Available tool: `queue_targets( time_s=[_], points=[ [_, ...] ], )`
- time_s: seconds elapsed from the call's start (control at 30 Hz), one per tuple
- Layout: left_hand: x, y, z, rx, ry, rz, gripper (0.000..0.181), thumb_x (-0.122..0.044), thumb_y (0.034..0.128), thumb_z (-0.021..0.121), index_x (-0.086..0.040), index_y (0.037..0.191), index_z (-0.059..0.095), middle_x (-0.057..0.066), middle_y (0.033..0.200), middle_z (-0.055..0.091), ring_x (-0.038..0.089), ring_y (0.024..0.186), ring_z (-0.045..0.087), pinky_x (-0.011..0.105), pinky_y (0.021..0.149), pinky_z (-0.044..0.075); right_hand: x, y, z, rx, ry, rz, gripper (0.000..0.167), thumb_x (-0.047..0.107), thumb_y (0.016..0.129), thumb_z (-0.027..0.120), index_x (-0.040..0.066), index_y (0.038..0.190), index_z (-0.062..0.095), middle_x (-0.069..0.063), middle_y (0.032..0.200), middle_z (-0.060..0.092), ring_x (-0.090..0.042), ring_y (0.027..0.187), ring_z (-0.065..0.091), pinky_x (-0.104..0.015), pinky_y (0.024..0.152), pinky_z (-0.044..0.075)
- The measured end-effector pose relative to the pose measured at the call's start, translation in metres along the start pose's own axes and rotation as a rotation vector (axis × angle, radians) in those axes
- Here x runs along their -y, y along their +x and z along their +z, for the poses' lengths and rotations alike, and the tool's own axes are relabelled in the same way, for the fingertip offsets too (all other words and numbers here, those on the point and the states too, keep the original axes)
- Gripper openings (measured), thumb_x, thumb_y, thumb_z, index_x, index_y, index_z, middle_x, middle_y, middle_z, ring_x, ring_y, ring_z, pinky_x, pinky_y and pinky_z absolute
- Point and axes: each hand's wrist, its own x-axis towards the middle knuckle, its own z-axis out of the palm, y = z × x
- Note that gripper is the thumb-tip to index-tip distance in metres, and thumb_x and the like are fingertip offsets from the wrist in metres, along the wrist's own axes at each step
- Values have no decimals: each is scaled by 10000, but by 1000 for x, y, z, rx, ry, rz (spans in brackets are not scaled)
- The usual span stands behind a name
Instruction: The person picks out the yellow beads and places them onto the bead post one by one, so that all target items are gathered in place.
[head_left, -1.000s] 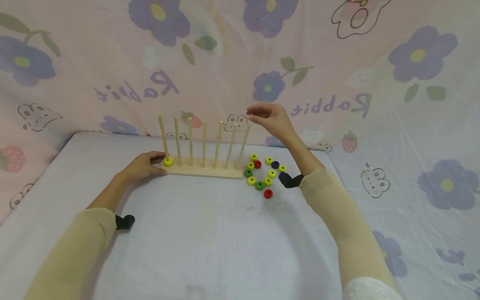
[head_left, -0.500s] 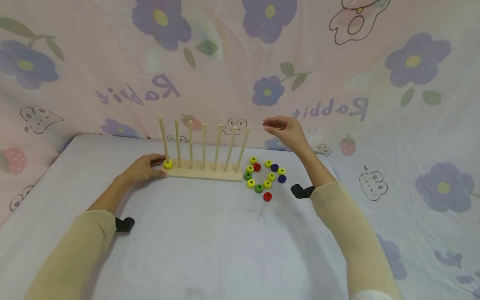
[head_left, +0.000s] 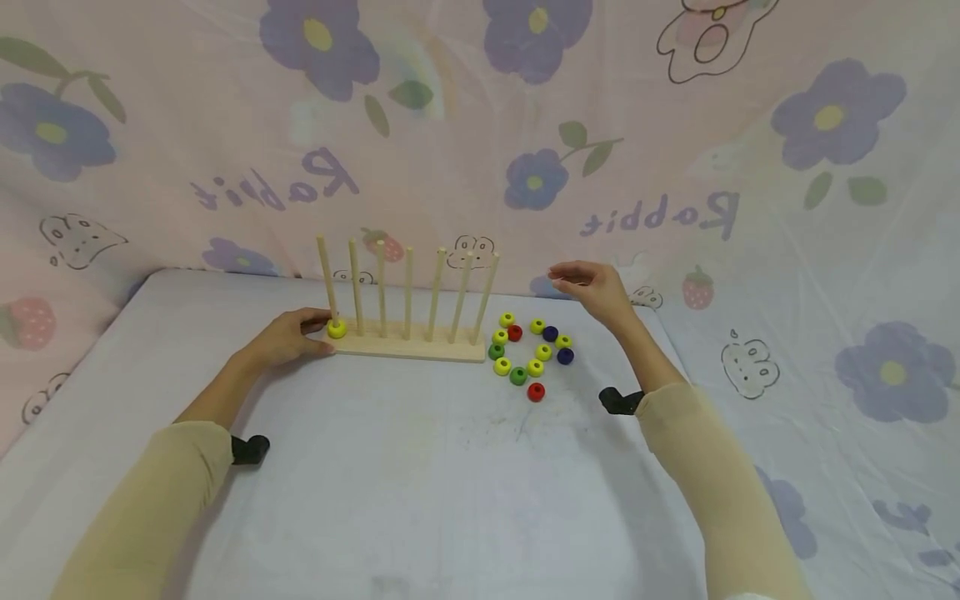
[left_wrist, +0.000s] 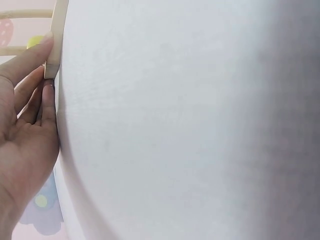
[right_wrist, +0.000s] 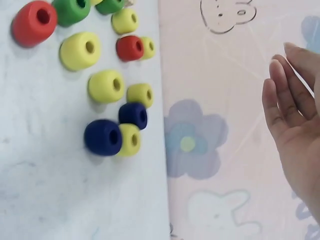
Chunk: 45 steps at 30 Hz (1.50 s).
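A wooden peg rack [head_left: 420,348] with a row of upright pegs stands towards the back of the table. One yellow bead [head_left: 337,328] sits at the foot of its leftmost peg. My left hand [head_left: 288,337] holds the rack's left end; in the left wrist view the thumb [left_wrist: 37,55] lies on the base's front and the other fingers are around its end. Right of the rack lie loose beads, among them a red bead [head_left: 536,392], a green bead [head_left: 518,376] and a dark blue bead [head_left: 566,357]. Raised behind these, my right hand [head_left: 596,292] holds nothing, its fingers loosely bent.
White cloth covers the table [head_left: 420,483], and a patterned curtain [head_left: 450,125] hangs right behind its back edge. Black wrist mounts [head_left: 619,401] stick out from both sleeves. Several yellow beads [right_wrist: 106,86] lie among the other colours.
My right hand has moved right and down, away from the rack's rightmost peg. The left hand stays at the rack's end, and the beads lie as before.
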Motion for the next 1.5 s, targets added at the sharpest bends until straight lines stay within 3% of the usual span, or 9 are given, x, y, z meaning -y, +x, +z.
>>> queue_targets(
  time_s=[0.3, 0.47, 0.6, 0.8, 1.07, 1.37, 1.4, 1.5],
  points=[
    [-2, -1, 0, 11, 7, -6, 813, -174, 866, 786, 88, 1485, 329, 283, 1527, 348, 436, 1404, 348, 517, 1184, 265, -34, -21, 2, -14, -49, 79, 295, 260, 929, 717, 112, 1185, 718, -75, 1151, 717, -210, 1035, 662, -267, 867, 563],
    [-1, -2, 0, 9, -4, -2, 807, -173, 866, 785, 87, 1483, 335, 281, 1525, 354, 435, 1401, 353, 523, 1179, 270, -47, -29, 5, -22, -35, 50, 260, 213, 928, 720, 88, 1156, 729, -105, 1137, 719, -249, 1022, 670, -202, 833, 556],
    [1, -1, 0, 3, 0, -2, 804, -173, 865, 786, 84, 1483, 340, 279, 1522, 362, 430, 1399, 360, 521, 1178, 274, -57, -33, 6, -19, -58, 38, 243, 180, 930, 716, 78, 1150, 726, -105, 1145, 718, -254, 1033, 669, -229, 860, 561],
    [1, -3, 1, 5, -7, 1, 795, -155, 866, 783, 91, 1478, 340, 284, 1522, 358, 433, 1398, 360, 521, 1180, 272, -69, -45, 9, -24, -80, 131, 269, 217, 933, 716, 99, 1175, 719, -74, 1159, 720, -239, 1066, 660, -353, 918, 563],
    [-1, -1, 1, 1, 5, 2, 800, -171, 863, 788, 81, 1480, 347, 286, 1521, 357, 431, 1399, 359, 522, 1182, 268, -85, -53, 12, -34, -71, 179, 276, 153, 951, 687, 91, 1219, 696, -80, 1193, 707, -257, 1102, 641, -431, 971, 536],
    [0, 0, 1, -1, -15, 1, 800, -153, 862, 787, 88, 1480, 340, 291, 1525, 347, 437, 1402, 351, 521, 1180, 270, -100, -57, 16, -30, -95, 244, 263, 176, 952, 688, 111, 1207, 703, -88, 1201, 702, -272, 1126, 630, -435, 959, 534],
    [-5, -3, 1, 0, -21, -5, 787, -131, 865, 781, 94, 1477, 340, 297, 1523, 345, 441, 1402, 349, 521, 1182, 268, -102, -58, 17, -28, -97, 253, 263, 177, 952, 689, 110, 1206, 703, -89, 1201, 701, -270, 1124, 632, -427, 950, 538],
    [-6, -3, 1, -3, -21, -4, 787, -123, 863, 781, 102, 1474, 338, 303, 1519, 347, 443, 1400, 351, 518, 1183, 269, -106, -59, 19, -19, -96, 273, 280, 162, 948, 691, 92, 1220, 694, -109, 1209, 695, -279, 1126, 630, -425, 936, 540]
  ],
)
